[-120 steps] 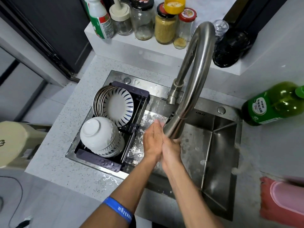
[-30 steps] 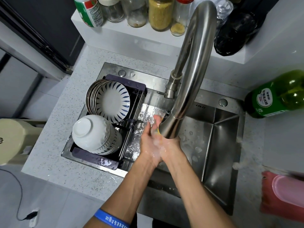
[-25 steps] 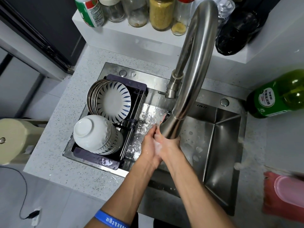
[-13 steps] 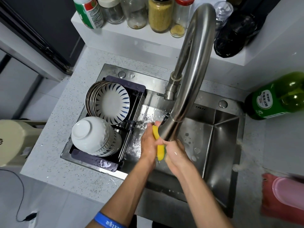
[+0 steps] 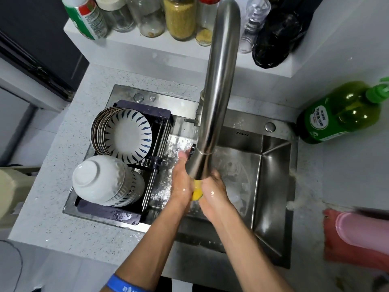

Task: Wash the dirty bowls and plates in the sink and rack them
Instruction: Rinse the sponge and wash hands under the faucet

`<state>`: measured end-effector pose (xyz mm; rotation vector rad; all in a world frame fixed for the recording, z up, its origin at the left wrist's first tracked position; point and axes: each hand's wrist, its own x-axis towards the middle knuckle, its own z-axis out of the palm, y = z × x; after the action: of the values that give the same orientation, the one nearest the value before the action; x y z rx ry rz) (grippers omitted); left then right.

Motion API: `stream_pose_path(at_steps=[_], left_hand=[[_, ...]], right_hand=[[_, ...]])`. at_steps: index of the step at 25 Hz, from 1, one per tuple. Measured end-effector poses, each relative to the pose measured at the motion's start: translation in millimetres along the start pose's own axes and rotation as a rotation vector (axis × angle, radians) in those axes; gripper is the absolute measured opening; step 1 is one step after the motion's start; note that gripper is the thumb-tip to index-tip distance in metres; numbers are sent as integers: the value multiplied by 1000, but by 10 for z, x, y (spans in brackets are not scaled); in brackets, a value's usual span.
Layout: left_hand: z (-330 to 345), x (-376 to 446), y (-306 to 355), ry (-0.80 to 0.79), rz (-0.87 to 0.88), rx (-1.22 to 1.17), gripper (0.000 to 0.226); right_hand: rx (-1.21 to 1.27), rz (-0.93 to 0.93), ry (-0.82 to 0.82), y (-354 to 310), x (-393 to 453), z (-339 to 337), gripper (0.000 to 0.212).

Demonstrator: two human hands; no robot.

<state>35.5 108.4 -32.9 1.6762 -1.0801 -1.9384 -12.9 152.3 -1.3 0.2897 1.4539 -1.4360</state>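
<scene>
Blue wristband (image 5: 123, 284) on the left forearm, bottom edge of frame. Both forearms run up from the bottom centre into the sink (image 5: 273, 186).

Left hand (image 5: 182, 182) and right hand (image 5: 213, 189) pressed toward each other at frame centre, with a yellow sponge (image 5: 197, 192) squeezed between the palms. Left fingers look fairly straight, tips pointing up-frame; right fingers wrap round the sponge's far side, partly hidden behind the spout. Both hands wet. Sponge sits directly under the faucet (image 5: 219, 91) outlet; whether water is running I can't tell.

Sink basin right of the hands: wet steel with foam patches. Pink item (image 5: 357, 234) at the right edge, blurred.

Dish rack (image 5: 109, 211) in the left part of the sink, just left of the hands. Near end: stack of white bowls (image 5: 103, 182) lying on its side, bases toward the camera. Far end: plates (image 5: 124, 133) standing on edge, the front one white with blue radial strokes.

Green bottle (image 5: 336, 114) on the counter at right, lying tilted. Beige object (image 5: 12, 190) at the left edge.

Upper frame: white ledge (image 5: 172, 51) behind the sink carrying a row of jars (image 5: 179, 17), a green-and-white bottle (image 5: 86, 17) at upper left, and a black bag (image 5: 273, 39) right of the faucet.
</scene>
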Motion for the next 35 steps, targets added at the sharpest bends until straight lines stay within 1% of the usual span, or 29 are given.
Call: stream_pose_path(at_steps=[1, 2, 3, 6, 7, 8, 9, 11, 12, 13, 14, 15, 16, 17, 19, 20, 21, 22, 23, 24, 25, 26, 28, 29, 30, 32, 33, 34, 35], left_hand=[[10, -27, 38, -45, -140, -264, 46], [1, -20, 40, -82, -242, -447, 54], [6, -4, 19, -102, -291, -522, 58], [52, -76, -19, -127, -245, -445, 67], [62, -95, -19, -151, -253, -458, 66], [78, -109, -7, -161, -270, -464, 60], [78, -100, -24, -159, -266, -444, 50], [92, -113, -43, -137, -241, -401, 28], [101, -96, -92, -148, -239, -382, 28], [107, -82, -122, -173, -258, -353, 32], [110, -65, -144, -187, -281, -337, 33], [98, -51, -182, -195, -308, -332, 33], [81, -12, -242, -201, -323, -320, 35], [64, 31, -285, -203, -336, -310, 38], [27, 106, -384, -189, -361, -318, 41], [11, 151, -453, -167, -367, -321, 43], [4, 170, -496, -144, -373, -330, 44], [-13, 200, -539, -120, -379, -344, 44], [-22, 221, -567, -108, -387, -355, 44], [-35, 249, -585, -101, -389, -349, 42], [-27, 261, -581, -101, -388, -336, 39], [-6, 264, -584, -104, -384, -311, 37], [71, 237, -593, -124, -386, -274, 37], [112, 205, -584, -139, -381, -265, 38], [147, 184, -577, -155, -380, -261, 39], [219, 149, -549, -183, -380, -251, 40], [244, 127, -531, -188, -376, -243, 39], [252, 123, -540, -187, -366, -235, 38], [257, 120, -554, -191, -360, -229, 38]], right_hand=[[41, 38, -28, -14, -20, 30, 15], [91, 59, -46, -58, -35, 77, 16], [119, 61, -41, -87, -26, 118, 17], [122, 66, 44, -106, 59, 197, 31], [154, 57, 72, -68, 109, 187, 32], [178, 46, 85, -46, 149, 189, 31], [145, 36, 84, -54, 187, 165, 29], [-89, 42, 44, -156, 289, 98, 28], [-225, 59, 42, -244, 389, 45, 26], [-338, 54, 29, -364, 494, 5, 18], [-417, 1, -6, -471, 643, -33, 13], [-509, -89, -20, -550, 835, -84, 32], [-617, -210, 33, -639, 1037, -152, 49], [-701, -370, 146, -738, 1223, -198, 56], [-930, -738, 377, -847, 1625, -278, 54], [-1118, -827, 413, -887, 1792, -315, 55], [-1350, -845, 365, -906, 1946, -350, 59], [-1559, -828, 263, -907, 2060, -397, 63], [-1711, -814, 150, -881, 2142, -502, 64], [-1810, -809, 66, -878, 2212, -650, 63], [-1842, -807, 22, -926, 2228, -830, 61], [-1839, -792, 20, -993, 2220, -1052, 60], [-1843, -772, 111, -1119, 2045, -1467, 62], [-1845, -761, 115, -1157, 1950, -1631, 64], [-1835, -750, 73, -1191, 1849, -1758, 66], [-1728, -756, -82, -1275, 1711, -2020, 74], [-1658, -748, -112, -1320, 1660, -2180, 79], [-1617, -737, -97, -1337, 1628, -2369, 80], [-1605, -737, -70, -1318, 1598, -2561, 76]])
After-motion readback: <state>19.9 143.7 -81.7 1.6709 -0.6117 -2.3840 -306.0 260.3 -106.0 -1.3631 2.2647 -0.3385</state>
